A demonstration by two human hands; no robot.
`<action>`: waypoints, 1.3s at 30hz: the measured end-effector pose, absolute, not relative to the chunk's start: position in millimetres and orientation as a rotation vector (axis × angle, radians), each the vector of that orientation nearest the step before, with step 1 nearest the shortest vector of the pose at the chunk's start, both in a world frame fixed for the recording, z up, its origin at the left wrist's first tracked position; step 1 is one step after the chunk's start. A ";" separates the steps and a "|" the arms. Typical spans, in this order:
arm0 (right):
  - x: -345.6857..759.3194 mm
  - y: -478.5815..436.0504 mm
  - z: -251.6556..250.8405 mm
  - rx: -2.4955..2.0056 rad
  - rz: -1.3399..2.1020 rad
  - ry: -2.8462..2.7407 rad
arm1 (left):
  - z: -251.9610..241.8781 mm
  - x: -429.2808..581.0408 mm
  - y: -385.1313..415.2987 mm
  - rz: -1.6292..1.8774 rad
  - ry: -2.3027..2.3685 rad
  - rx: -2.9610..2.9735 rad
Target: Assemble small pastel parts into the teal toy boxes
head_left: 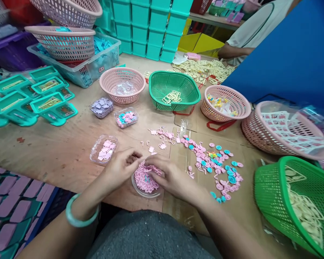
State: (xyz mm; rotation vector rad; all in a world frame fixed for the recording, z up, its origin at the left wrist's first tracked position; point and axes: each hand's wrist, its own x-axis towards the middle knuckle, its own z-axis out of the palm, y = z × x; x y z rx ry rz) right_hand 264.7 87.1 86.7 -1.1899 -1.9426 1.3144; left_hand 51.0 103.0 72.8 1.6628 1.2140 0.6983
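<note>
A clear round bowl (148, 194) full of small pink hook-shaped pieces (143, 180), with a few blue bits among them, sits at the table's near edge. Above its left rim is my left hand (121, 165), thumb and fingertips curled together; whatever they pinch is too small to make out. My right hand (171, 174) reaches over the bowl's right side, its fingers bent and the thumb apart, with nothing visible held. Just left of my left hand stands a clear tray (91, 155) of pink square pieces (107, 149). Loose pink hooks and squares (162, 146) lie beyond the hands.
Pink and blue button-like pieces (218, 162) are spread at right. Behind stand a green basket (175, 77), pink baskets (122, 72) and small tubs of purple (101, 107) and mixed pieces (126, 117). A green basket (270, 194) borders the right; teal trays (13, 104) the left. Another person's arm (234, 51) is beyond.
</note>
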 end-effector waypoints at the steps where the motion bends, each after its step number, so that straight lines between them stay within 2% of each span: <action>1: 268.8 84.3 82.9 -1.203 1.247 -1.946 | 69.5 52.4 111.2 0.723 1.265 1.741; 3: 282.0 91.0 69.2 -1.316 1.069 -1.925 | 61.5 60.6 133.1 0.686 1.290 1.928; 8: 308.5 133.0 33.9 -1.694 0.694 -2.044 | 41.5 98.4 180.0 0.249 1.081 2.214; 15: 305.0 139.4 34.8 -1.737 0.720 -2.219 | 32.2 110.8 195.0 0.091 1.067 2.333; 24: 309.2 140.8 36.7 -1.632 0.780 -2.238 | 40.9 108.4 196.4 0.093 1.069 2.052; 31: 314.8 153.7 34.7 -1.630 0.988 -2.129 | 30.5 143.4 198.8 0.003 1.061 2.067; 36: 299.9 203.5 34.0 -1.494 0.821 -2.162 | 33.5 146.1 194.9 -0.010 1.013 2.007; 39: 279.7 226.8 35.0 -1.609 0.779 -2.313 | 40.3 133.4 194.2 0.044 1.037 1.930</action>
